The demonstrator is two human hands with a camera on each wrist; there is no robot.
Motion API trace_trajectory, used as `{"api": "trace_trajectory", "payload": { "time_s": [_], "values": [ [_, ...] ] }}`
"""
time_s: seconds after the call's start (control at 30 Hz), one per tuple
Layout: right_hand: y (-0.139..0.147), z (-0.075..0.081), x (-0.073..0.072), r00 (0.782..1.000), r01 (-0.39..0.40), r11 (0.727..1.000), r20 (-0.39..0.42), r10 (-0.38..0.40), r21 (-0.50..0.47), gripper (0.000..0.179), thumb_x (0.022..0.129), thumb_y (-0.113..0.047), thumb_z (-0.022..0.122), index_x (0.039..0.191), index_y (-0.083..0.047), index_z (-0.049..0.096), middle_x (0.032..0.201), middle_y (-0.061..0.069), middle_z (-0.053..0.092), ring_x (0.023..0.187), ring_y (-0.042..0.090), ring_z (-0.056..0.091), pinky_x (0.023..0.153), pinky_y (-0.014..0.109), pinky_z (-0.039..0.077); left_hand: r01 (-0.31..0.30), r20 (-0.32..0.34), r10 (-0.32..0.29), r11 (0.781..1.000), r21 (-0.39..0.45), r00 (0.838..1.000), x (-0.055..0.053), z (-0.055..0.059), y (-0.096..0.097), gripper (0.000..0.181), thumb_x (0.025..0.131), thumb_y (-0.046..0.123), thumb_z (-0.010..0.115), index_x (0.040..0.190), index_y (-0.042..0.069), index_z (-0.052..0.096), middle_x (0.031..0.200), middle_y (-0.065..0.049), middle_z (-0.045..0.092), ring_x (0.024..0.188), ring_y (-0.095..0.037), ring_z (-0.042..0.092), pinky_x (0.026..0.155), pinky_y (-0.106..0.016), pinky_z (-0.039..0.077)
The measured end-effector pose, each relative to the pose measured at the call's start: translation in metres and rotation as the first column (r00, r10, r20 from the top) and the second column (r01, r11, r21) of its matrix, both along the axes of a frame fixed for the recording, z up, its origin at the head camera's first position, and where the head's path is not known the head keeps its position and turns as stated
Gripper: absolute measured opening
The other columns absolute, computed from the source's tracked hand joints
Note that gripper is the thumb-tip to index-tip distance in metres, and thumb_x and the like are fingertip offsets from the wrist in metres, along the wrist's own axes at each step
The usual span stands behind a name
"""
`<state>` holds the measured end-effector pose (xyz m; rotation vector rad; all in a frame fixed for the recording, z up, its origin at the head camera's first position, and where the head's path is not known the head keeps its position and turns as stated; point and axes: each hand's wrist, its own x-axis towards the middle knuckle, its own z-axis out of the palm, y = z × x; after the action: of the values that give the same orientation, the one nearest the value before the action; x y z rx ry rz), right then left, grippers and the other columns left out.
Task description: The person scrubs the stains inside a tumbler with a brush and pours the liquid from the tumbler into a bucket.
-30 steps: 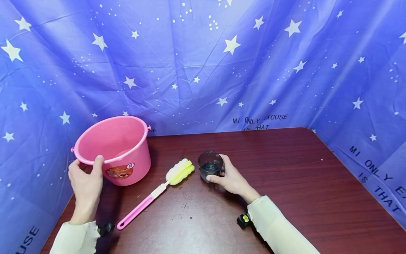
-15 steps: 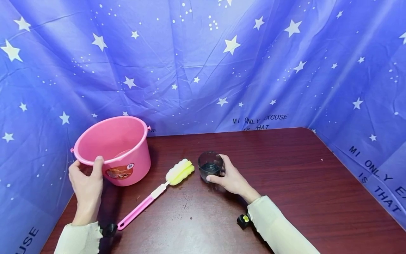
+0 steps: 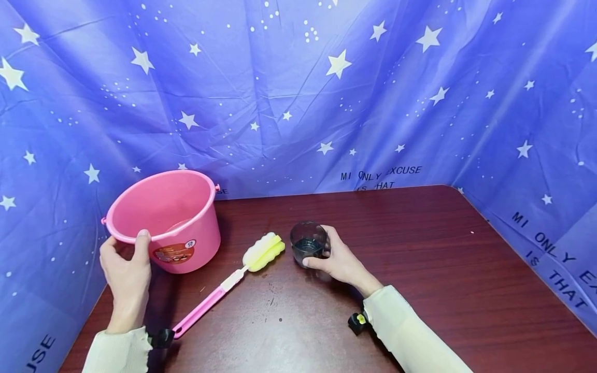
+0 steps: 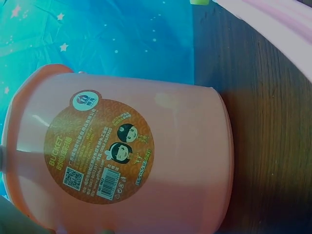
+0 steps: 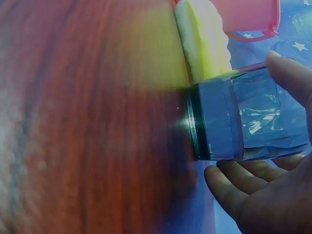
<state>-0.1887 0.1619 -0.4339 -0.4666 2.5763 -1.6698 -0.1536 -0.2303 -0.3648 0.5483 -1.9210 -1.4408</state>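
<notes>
Left of the brush (image 3: 232, 281), the left hand (image 3: 125, 274) grips the bucket (image 3: 200, 243) by its rim (image 3: 172, 232); right of the brush, the right hand (image 3: 342, 264) holds the glass (image 3: 306, 242).

My feed shows me a curtained-off booth: starry blue cloth (image 3: 280, 77) hangs left, far and right around a wood-grained bench (image 3: 429, 248).

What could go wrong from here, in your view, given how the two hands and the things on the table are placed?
The tinted transparent cup in the right hand seems to contain liquid, so a sudden tilt might spill it.

The sponge brush lies with its yellow-and-white head close to the cup, so a sideways slide could knock it.

The left hand grips the pink bucket at its rim, so a hard pull there might tip it.
</notes>
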Motion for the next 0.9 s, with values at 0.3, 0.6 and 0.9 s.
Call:
{"api": "trace_trajectory", "payload": {
  "time_s": [0.3,0.6,0.9],
  "values": [
    [-0.0005,0.0023,0.0016,1.000,0.012,1.000,0.012,-0.012,0.022,0.081,0.076,-0.028,0.081,0.139,-0.018,0.031,0.133,0.009,0.050,0.116,0.030,0.055,0.093,0.044,0.046,0.001,-0.018,-0.001,1.000,0.014,1.000,0.0017,-0.0005,0.0023,0.058,0.089,0.031,0.062,0.133,0.000,0.042,0.108,0.014,0.036,0.102,-0.005,0.041,0.094,-0.026,0.032],
    [-0.0042,0.0044,0.0030,0.998,0.044,0.998,0.034,-0.046,0.032,0.086,0.073,-0.028,0.083,0.141,-0.019,0.031,0.134,0.008,0.050,0.118,0.029,0.054,0.094,0.046,0.045,0.000,-0.030,0.000,1.000,0.008,1.000,0.0025,-0.0014,0.0025,0.058,0.089,0.032,0.062,0.133,0.000,0.042,0.109,0.014,0.037,0.105,-0.004,0.038,0.095,-0.027,0.029],
    [-0.0053,0.0014,0.0019,0.998,0.054,0.999,0.024,-0.054,0.004,0.082,0.073,-0.025,0.084,0.139,-0.019,0.034,0.133,0.007,0.050,0.118,0.027,0.055,0.094,0.043,0.045,0.013,-0.045,-0.012,1.000,0.021,0.999,0.0022,-0.0015,0.0037,0.058,0.089,0.030,0.062,0.134,0.000,0.041,0.110,0.013,0.036,0.108,-0.006,0.038,0.097,-0.028,0.028]
  ]
}}
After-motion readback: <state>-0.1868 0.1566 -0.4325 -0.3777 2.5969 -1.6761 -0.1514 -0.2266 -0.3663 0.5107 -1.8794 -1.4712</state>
